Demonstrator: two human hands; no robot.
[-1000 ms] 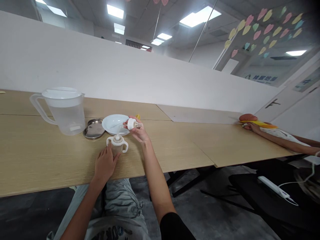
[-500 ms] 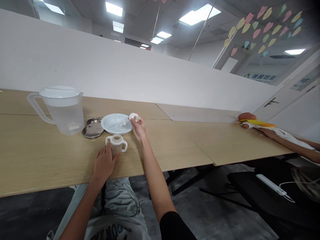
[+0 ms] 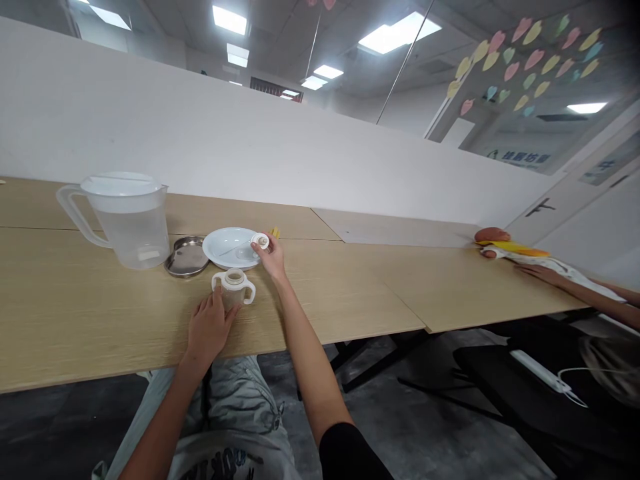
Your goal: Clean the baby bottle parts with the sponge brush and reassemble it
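My left hand [image 3: 210, 325] is wrapped round the near side of a clear, two-handled bottle [image 3: 234, 288] that stands upright on the table with its mouth uncovered. My right hand [image 3: 271, 256] pinches a small white cap [image 3: 260, 241] at the right rim of a white bowl [image 3: 223, 240]. Something clear and a thin stick lie in the bowl; their details are too small to tell. Left of the bowl is a shallow metal dish [image 3: 186, 258]. Part of a small yellow object [image 3: 275, 233] shows behind my right hand.
A lidded clear pitcher [image 3: 131, 230] stands at the left of the wooden table [image 3: 330, 293]. At the far right another person's hand [image 3: 540, 272] rests by a white cloth, a yellow item and a doll-like object [image 3: 493, 235]. A black chair [image 3: 520, 380] is below.
My right hand has moved slightly left and down with the white cap, which has turned. More of the yellow object shows behind it. My left hand and the bottle stay in place.
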